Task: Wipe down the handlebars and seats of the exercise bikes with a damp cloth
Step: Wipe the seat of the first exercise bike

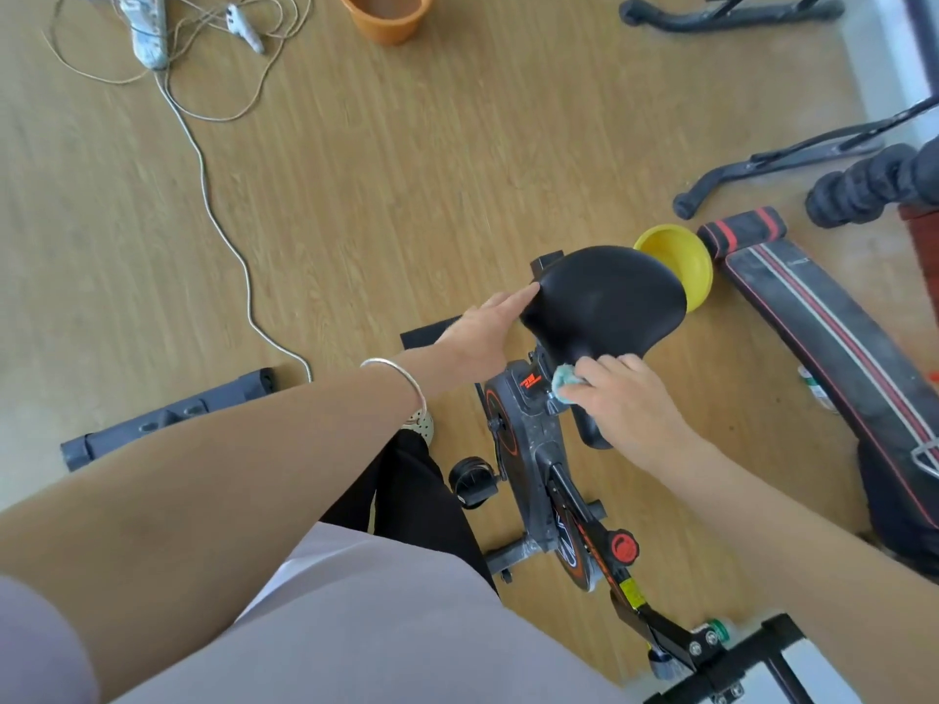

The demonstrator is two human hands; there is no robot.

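A black bike seat (607,297) tops the grey and orange exercise bike (528,439) below me. My left hand (482,330) lies against the seat's left edge with straight fingers, steadying it. My right hand (622,398) grips a small light blue cloth (565,377) and presses it under the seat's narrow front end, at the seat post. The handlebars are out of view; only the bike's front frame (655,622) shows at the bottom.
A yellow bowl (683,261) sits on the wooden floor just behind the seat. A black and red bench (833,337) lies right. Cables and a power strip (147,27) lie far left, an orange bucket (386,17) at top. A grey bar (167,414) lies left.
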